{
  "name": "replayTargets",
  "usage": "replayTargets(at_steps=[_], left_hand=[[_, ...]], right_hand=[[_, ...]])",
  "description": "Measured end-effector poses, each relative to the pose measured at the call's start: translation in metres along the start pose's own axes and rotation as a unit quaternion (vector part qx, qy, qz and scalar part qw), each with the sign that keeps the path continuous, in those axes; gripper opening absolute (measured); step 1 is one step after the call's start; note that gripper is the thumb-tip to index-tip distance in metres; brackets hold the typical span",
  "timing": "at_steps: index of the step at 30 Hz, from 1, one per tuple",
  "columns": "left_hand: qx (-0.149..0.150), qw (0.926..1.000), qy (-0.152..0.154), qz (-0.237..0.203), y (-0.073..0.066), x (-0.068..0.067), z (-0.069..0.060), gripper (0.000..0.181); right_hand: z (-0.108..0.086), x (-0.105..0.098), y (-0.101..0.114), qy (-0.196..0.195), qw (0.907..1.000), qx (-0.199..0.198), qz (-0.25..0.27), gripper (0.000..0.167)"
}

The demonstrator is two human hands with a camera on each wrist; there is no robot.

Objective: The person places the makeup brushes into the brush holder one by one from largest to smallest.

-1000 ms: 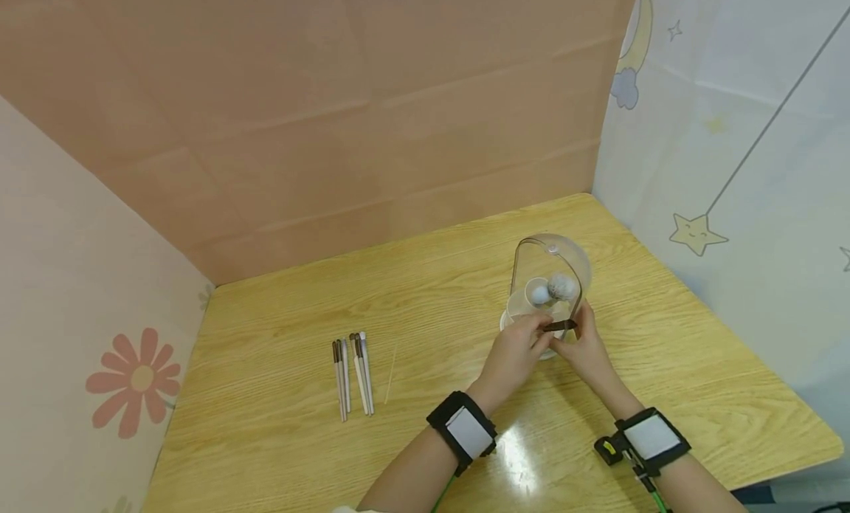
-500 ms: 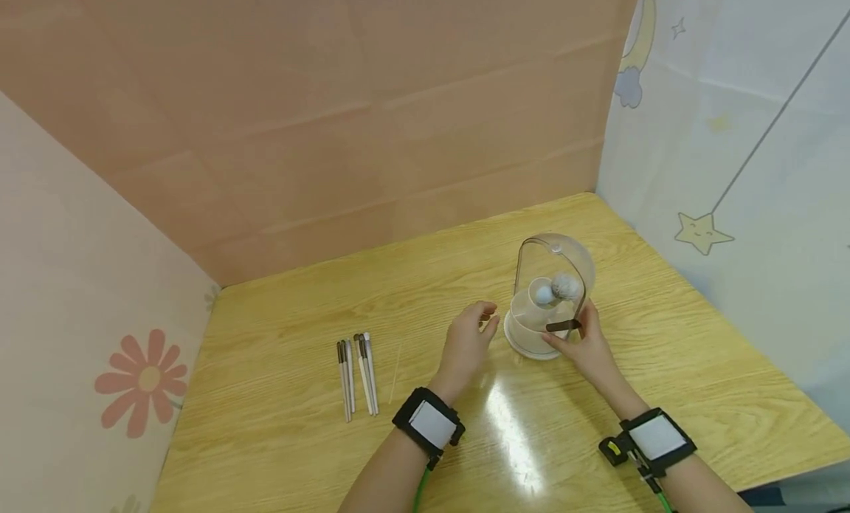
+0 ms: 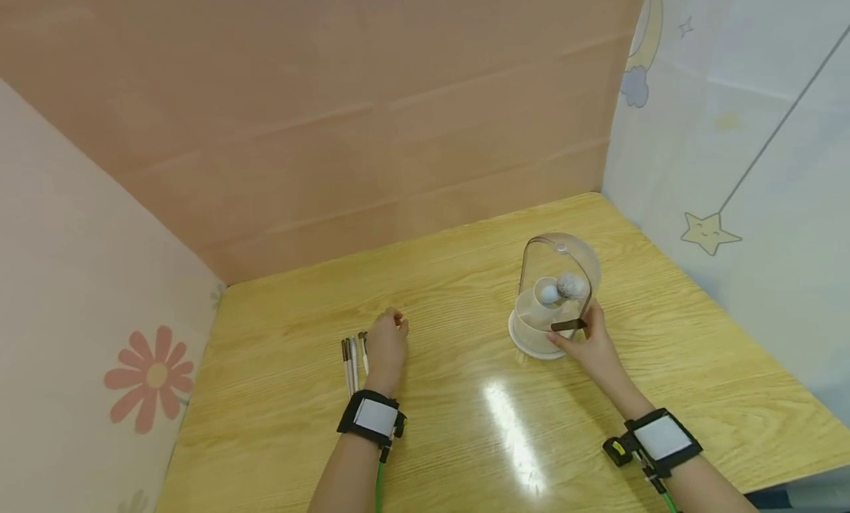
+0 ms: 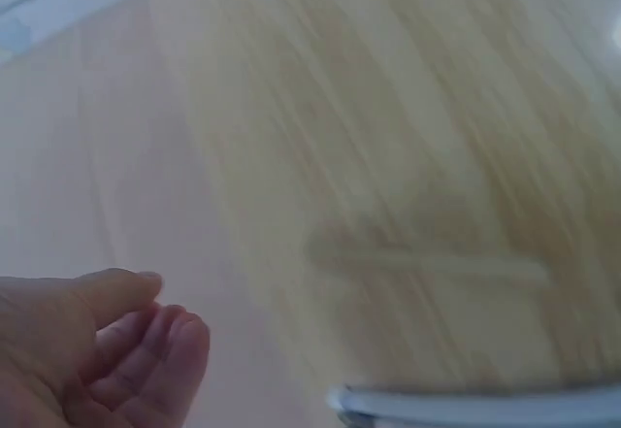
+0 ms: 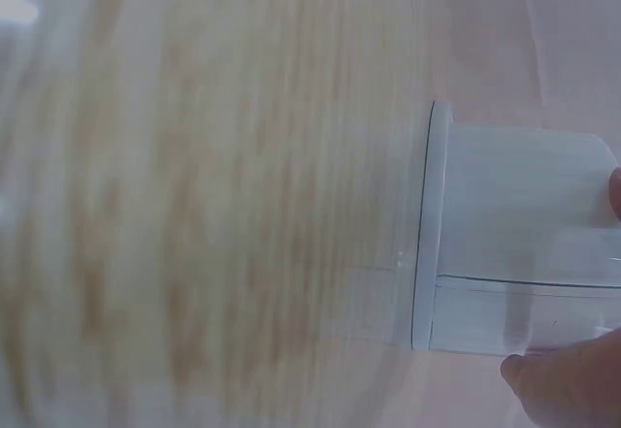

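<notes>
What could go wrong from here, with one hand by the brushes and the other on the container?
The left hand covers part of the loose brushes in the head view, so it might knock or roll them. The right hand holds the domed container from one side, so a jerk could perhaps tip it.

Brushes (image 3: 355, 362) left of container (image 3: 531, 322) on table (image 3: 451, 277)

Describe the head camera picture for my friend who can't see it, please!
A person's right hand grips a clear-domed container with two pale round shapes showing inside, on a wood-patterned table. The left hand, holding nothing visible, partly hides some slim sticks, probably brushes. A peach-brown backdrop is behind.
</notes>
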State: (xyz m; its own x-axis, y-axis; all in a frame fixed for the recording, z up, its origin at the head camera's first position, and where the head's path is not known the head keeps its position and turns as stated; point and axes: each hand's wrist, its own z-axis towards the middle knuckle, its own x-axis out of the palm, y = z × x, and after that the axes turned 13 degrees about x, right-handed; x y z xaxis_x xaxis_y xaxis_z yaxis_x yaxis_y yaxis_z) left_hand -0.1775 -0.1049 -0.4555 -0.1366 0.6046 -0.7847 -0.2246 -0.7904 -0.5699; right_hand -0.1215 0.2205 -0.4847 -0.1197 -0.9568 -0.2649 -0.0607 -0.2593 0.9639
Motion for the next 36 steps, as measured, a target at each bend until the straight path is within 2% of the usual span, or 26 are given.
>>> replayTargets(at_steps=[5, 7, 12, 17, 24, 32, 36], left_hand=[[-0.052, 0.9977, -0.005, 0.042, 0.025, -0.009, -0.005, 0.014], [-0.065, 0.9963, -0.006, 0.057, 0.032, -0.011, -0.006, 0.014], [-0.091, 0.9924, 0.005, 0.083, 0.042, -0.012, -0.007, 0.015], [-0.117, 0.9874, 0.036, 0.101, 0.048, -0.011, -0.008, 0.021], [-0.118, 0.9867, 0.05, 0.1, 0.053, -0.006, -0.008, 0.022], [-0.103, 0.9865, 0.034, 0.122, 0.05, 0.001, -0.009, 0.02], [-0.098, 0.9861, 0.037, 0.129, 0.046, 0.004, -0.008, 0.02]], right_hand=[[0.0, 0.0, 0.001, -0.002, 0.9999, -0.013, 0.001, 0.092], [-0.001, 0.0, 0.001, -0.002, 0.9999, -0.014, 0.001, 0.092], [-0.002, 0.0, 0.001, -0.001, 0.9999, -0.01, -0.003, 0.091], [-0.002, 0.001, 0.001, 0.0, 0.9998, -0.02, 0.001, 0.092], [-0.001, 0.0, 0.001, 0.003, 0.9999, -0.012, 0.0, 0.095], [-0.001, 0.0, 0.001, 0.007, 1.0, -0.005, -0.001, 0.092], [-0.001, 0.0, 0.0, 0.008, 1.0, -0.001, -0.003, 0.091]])
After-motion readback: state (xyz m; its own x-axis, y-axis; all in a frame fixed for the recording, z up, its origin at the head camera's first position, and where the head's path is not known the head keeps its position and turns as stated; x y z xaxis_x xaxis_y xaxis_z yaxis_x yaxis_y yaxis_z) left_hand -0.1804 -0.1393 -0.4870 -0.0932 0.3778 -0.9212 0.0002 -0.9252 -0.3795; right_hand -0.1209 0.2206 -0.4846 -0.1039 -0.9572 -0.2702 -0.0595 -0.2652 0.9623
